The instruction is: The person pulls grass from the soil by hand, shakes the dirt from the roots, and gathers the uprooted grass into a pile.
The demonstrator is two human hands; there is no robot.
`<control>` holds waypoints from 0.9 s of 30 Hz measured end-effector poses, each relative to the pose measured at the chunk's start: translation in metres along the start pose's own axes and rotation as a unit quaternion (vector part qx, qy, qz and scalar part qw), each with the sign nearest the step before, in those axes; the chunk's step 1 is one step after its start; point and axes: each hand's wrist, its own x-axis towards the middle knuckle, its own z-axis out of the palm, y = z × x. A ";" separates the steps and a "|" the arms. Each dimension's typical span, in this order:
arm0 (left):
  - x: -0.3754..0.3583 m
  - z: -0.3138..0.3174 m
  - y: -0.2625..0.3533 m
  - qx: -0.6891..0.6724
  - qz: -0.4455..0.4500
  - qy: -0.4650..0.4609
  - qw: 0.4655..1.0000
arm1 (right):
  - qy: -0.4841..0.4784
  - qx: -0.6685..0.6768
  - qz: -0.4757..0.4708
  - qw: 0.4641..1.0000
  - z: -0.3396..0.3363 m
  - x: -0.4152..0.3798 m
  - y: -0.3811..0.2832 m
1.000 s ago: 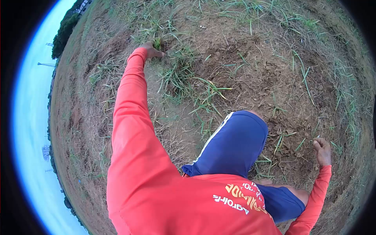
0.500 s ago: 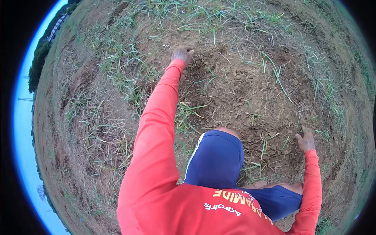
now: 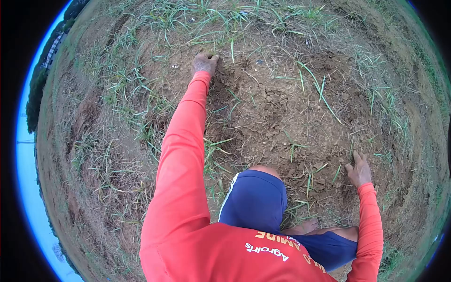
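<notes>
My left hand [image 3: 205, 64] is stretched far forward, down at the bare soil beside a patch of loosened earth. Its fingers curl downward with the thumb out to the side, and the fingertips are hidden, so whatever they may hold does not show. Low on the right, my right hand [image 3: 360, 171] rests on crumbly soil [image 3: 324, 157], fingers spread apart and nothing visible in them. Between the two hands lies dug-up brown earth [image 3: 277, 110] with clods, dry roots and a few long green grass blades [image 3: 321, 89].
Grass tufts [image 3: 225, 16] grow beyond my left hand, and more grass [image 3: 127, 89] stands to the left. My bent knee in blue shorts [image 3: 256, 197] is close to the loosened soil. Trees [image 3: 36, 98] line the field's far left edge.
The view has shifted slightly, so the ground and both hands appear a little further left. My left hand has moved slightly forward over the soil; my right hand's fingers look more spread.
</notes>
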 end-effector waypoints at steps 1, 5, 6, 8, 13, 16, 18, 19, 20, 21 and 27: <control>0.001 0.000 0.002 -0.002 -0.014 0.002 1.000 | -0.006 0.004 0.003 1.000 0.000 0.000 0.001; 0.007 0.003 0.002 0.027 -0.013 0.016 0.999 | -0.020 0.020 0.011 1.000 -0.007 0.003 -0.004; 0.006 0.004 0.001 0.019 -0.009 0.028 0.999 | -0.022 0.024 0.011 0.999 -0.007 0.003 -0.004; 0.005 0.009 -0.002 0.003 0.001 0.051 0.999 | -0.012 0.019 0.005 1.000 -0.006 0.002 -0.003; 0.011 -0.009 -0.003 -0.115 0.025 0.132 0.984 | 0.005 0.004 -0.005 1.000 -0.001 -0.002 0.003; 0.009 -0.047 0.001 -0.200 0.003 0.081 0.976 | 0.010 0.006 -0.008 1.000 -0.003 0.002 -0.002; -0.007 -0.063 0.006 -0.279 -0.004 0.053 0.959 | 0.012 0.019 -0.003 1.000 -0.003 0.003 0.003; -0.016 -0.070 0.007 -0.318 -0.009 0.037 0.947 | 0.009 0.014 0.002 1.000 -0.003 0.004 0.003; -0.021 -0.076 0.004 -0.370 -0.037 0.021 0.928 | 0.006 0.009 0.005 1.000 -0.005 0.005 0.002; -0.029 -0.080 0.000 -0.422 -0.053 0.018 0.905 | 0.001 0.004 0.007 1.000 -0.006 0.007 -0.001; -0.063 -0.090 -0.022 -0.524 -0.098 0.100 0.840 | 0.015 -0.009 -0.013 1.000 -0.004 0.012 0.000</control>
